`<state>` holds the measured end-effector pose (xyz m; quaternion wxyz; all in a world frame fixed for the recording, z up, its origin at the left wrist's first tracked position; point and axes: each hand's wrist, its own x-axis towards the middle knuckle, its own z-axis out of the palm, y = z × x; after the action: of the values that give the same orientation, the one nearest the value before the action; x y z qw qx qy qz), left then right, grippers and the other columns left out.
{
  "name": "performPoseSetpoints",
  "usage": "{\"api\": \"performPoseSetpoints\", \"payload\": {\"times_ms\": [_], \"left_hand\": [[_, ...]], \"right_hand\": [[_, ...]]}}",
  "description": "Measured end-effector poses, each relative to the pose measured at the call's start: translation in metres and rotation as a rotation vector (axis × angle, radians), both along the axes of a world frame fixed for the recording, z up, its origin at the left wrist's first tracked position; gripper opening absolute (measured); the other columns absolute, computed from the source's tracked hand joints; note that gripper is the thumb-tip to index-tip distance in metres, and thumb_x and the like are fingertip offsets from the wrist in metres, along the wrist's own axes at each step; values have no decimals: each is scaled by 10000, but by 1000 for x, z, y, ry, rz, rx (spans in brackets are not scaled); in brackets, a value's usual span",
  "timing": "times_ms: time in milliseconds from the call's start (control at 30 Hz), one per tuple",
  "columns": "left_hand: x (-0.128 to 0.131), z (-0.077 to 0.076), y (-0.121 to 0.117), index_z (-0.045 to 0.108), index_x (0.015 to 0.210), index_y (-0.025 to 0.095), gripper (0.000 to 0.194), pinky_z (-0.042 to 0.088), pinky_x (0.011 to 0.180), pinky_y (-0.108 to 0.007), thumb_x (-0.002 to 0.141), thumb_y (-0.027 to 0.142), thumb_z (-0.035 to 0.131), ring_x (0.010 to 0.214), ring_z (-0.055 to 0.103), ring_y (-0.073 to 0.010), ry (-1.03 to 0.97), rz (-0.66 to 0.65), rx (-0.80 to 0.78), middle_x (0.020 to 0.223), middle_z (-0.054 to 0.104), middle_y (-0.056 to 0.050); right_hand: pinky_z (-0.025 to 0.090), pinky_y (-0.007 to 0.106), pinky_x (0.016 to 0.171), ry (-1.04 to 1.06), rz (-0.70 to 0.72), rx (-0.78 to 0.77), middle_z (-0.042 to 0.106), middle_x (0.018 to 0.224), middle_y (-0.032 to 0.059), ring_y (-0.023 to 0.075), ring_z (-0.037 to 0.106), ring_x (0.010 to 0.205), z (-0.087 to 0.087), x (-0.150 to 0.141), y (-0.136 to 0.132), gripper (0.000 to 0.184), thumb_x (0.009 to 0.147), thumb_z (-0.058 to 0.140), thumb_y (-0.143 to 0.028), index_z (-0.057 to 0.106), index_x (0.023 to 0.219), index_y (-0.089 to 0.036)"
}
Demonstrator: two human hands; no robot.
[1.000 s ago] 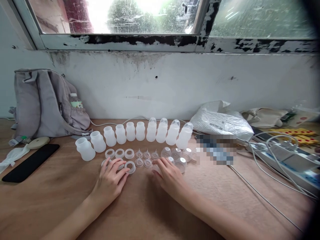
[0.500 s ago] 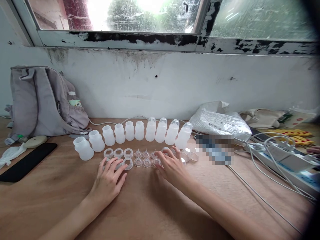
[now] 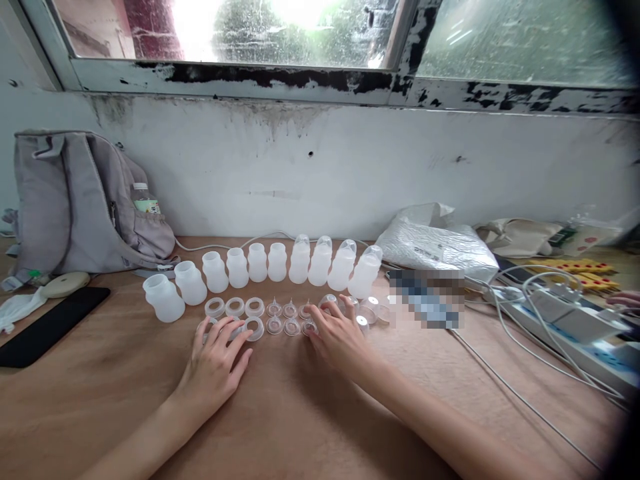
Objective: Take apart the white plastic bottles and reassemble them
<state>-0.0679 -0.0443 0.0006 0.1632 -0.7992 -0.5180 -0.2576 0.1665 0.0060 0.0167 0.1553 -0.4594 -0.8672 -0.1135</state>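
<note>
My left hand (image 3: 217,357) rests with spread fingers over the front row of translucent collar rings (image 3: 255,329), its fingertips touching or covering some of them. More rings (image 3: 235,307) lie in a row behind. My right hand (image 3: 340,340) has its fingers apart, with thumb and index finger at a clear bottle nipple (image 3: 309,327) at the right end of the nipple group. Other clear nipples (image 3: 275,325) stand to its left in two rows. Clear dome caps (image 3: 369,314) lie beyond my right hand, partly hidden by its fingers.
Several frosted baby bottles (image 3: 217,273) stand in an arc behind; those at right wear clear caps (image 3: 323,245). A grey backpack (image 3: 90,200) and black pad (image 3: 55,327) are left. Right are a silver bag (image 3: 440,250), a power strip (image 3: 580,340), cables and part of another person's hand (image 3: 627,300).
The view has shifted slightly. My right hand has moved a little, its index and thumb closer over the nipple at the row's end. My left hand stays over the rings.
</note>
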Motion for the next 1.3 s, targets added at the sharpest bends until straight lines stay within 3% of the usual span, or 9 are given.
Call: {"api": "performPoseSetpoints", "payload": {"times_ms": [267,467,600,733,867,967,1100,1167,1300], "left_hand": [[0,0,0,608,1005,230,242,249,984,-485,800,237,480,1036,505,-237,3,25,-8,1037,617,-57],[-2,0,1,597,1020,214,248,256,978,-481,812,244,465,1044,494,-239,0,23,-5,1048,609,-70],[-2,-3,2,560,1068,209,271,254,974,-484,817,230,457,1061,477,-240,-5,-6,-17,1081,591,-72],[-2,-2,1,543,1081,215,275,260,972,-486,820,217,455,1071,469,-238,-42,-42,-19,1090,581,-65],[0,2,-1,535,1063,206,259,277,981,-467,822,177,442,1076,465,-225,-93,-126,-7,1072,576,-60],[3,2,-5,447,1156,194,340,306,979,-444,818,166,451,1114,436,-227,-138,-179,3,1142,515,-85],[8,-1,-15,281,1244,191,532,366,945,-429,782,208,545,1181,367,-257,-319,-198,104,1273,341,-149],[10,-1,-20,262,1238,212,586,366,944,-452,754,241,591,1191,356,-277,-401,-234,140,1288,311,-157],[13,2,-26,259,1239,238,619,395,917,-466,735,305,611,1178,383,-297,-493,-357,19,1280,348,-153]], "right_hand": [[172,478,939,23,6,22,642,869,64,235,481,934,0,0,-1,183,834,438,-202,485,1011,-191],[217,429,932,175,-16,109,611,944,68,229,464,976,22,-3,5,158,857,415,-267,513,956,-191],[186,442,965,243,-46,251,554,1103,91,248,387,1103,48,-7,39,243,859,386,-233,480,1078,-185],[152,471,998,157,-53,293,503,1191,119,263,331,1173,64,-12,90,367,857,371,-223,390,1214,-140],[101,556,999,105,-40,233,544,1127,135,299,336,1178,69,-18,114,308,837,434,-236,456,1121,-119],[144,545,1003,163,72,159,605,959,95,255,478,1025,72,-19,93,198,821,469,-208,480,1007,-141],[308,492,944,485,264,85,571,991,85,227,516,953,73,-11,24,222,823,478,-235,428,1032,-181],[433,395,836,754,288,-61,543,1040,94,214,530,942,67,-4,-13,270,834,467,-262,391,1088,-209],[491,281,708,1092,337,-472,527,1043,71,173,554,894,46,4,-61,226,850,449,-274,385,1067,-270]]}}
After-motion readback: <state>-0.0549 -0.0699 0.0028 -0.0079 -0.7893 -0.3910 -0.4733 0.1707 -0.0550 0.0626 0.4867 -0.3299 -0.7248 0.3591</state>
